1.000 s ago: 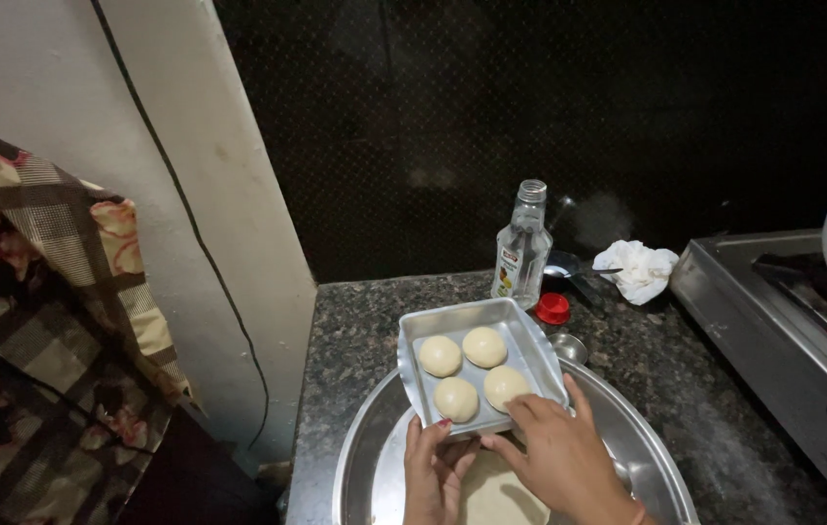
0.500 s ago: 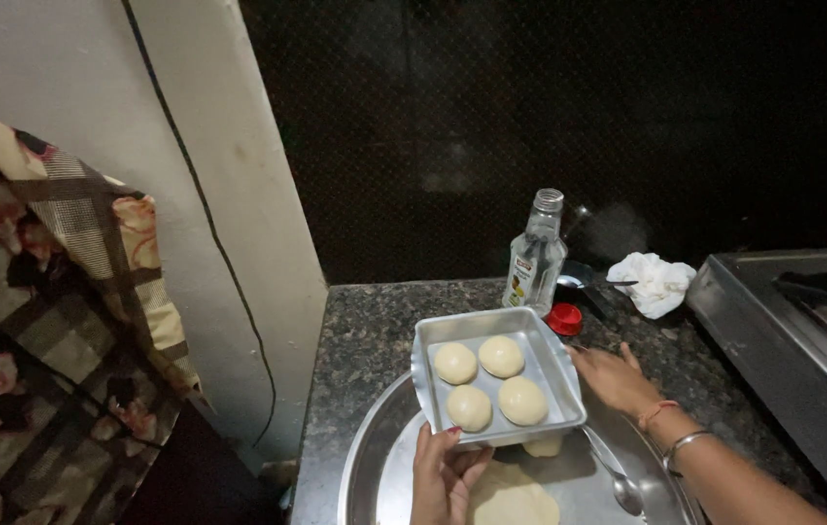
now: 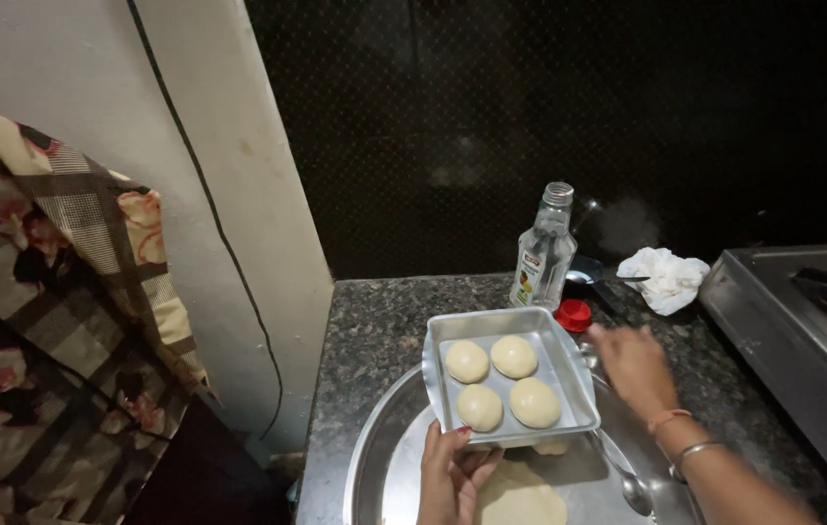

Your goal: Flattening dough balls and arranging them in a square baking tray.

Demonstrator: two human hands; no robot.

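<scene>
Head camera view: a rectangular grey metal baking tray (image 3: 509, 371) holds four smooth, pale, round dough balls (image 3: 501, 382) in a square. The left hand (image 3: 452, 473) grips the tray's near edge, fingers curled beneath, lifting it above a large round steel platter (image 3: 375, 457). The right hand (image 3: 633, 362), fingers loosely spread and holding nothing, hovers just beside the tray's right wall, near a red cap (image 3: 574, 314) and clear glass bottle (image 3: 542, 255) on speckled granite counter (image 3: 375, 321).

dough balls (image 3: 501, 379): 4, in square metal tray (image 3: 579, 384): 1 | clear bottle (image 3: 542, 255): 1 | red cap (image 3: 573, 314): 1 | round steel plate (image 3: 375, 457): 1 | spoon (image 3: 627, 481): 1 | white cloth (image 3: 664, 277): 1 | hands: 2
</scene>
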